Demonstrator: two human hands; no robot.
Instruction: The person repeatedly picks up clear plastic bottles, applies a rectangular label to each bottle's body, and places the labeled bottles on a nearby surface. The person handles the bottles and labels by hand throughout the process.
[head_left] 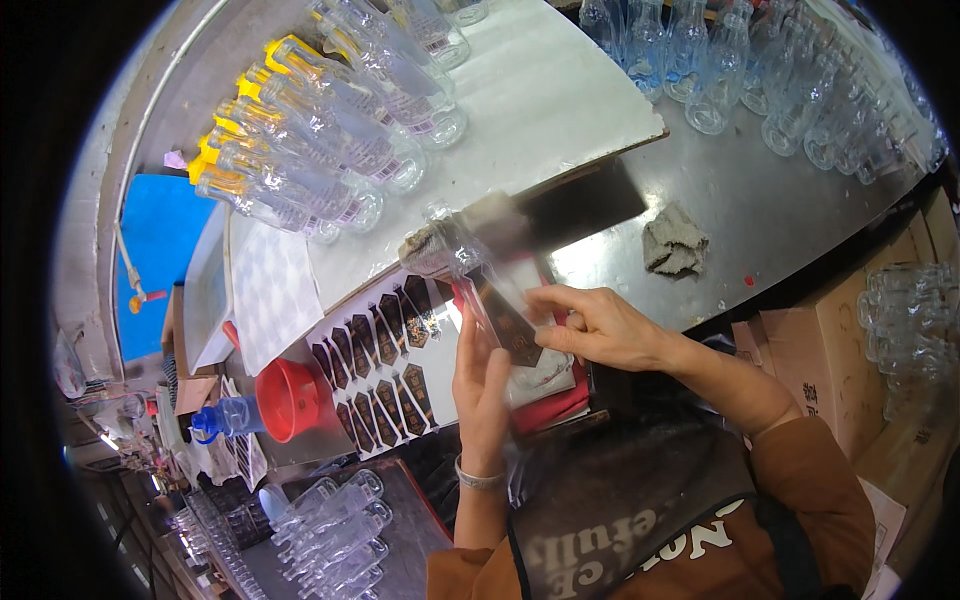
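Observation:
A clear glass bottle (466, 254) lies tilted in front of me, its neck pointing away and its body blurred by motion. My left hand (481, 385) holds it from the left, thumb near the base. On the bottle's side sits a dark label (507, 326) with orange print. From the right, my right hand (600, 326) presses bent fingers against the label's edge and the bottle. Beyond the bottle's neck is a greyish cloth roll (427, 250). Under the bottle is a red pad (556, 409) with a pale cloth on it.
Rows of dark labels (387, 343) lie on a sheet to the left, beside a red bucket (286, 400). Several labelled bottles (340, 140) lie on the white board. More clear bottles (712, 90) stand far right, near a crumpled rag (674, 242). Cardboard boxes (815, 345) are at right.

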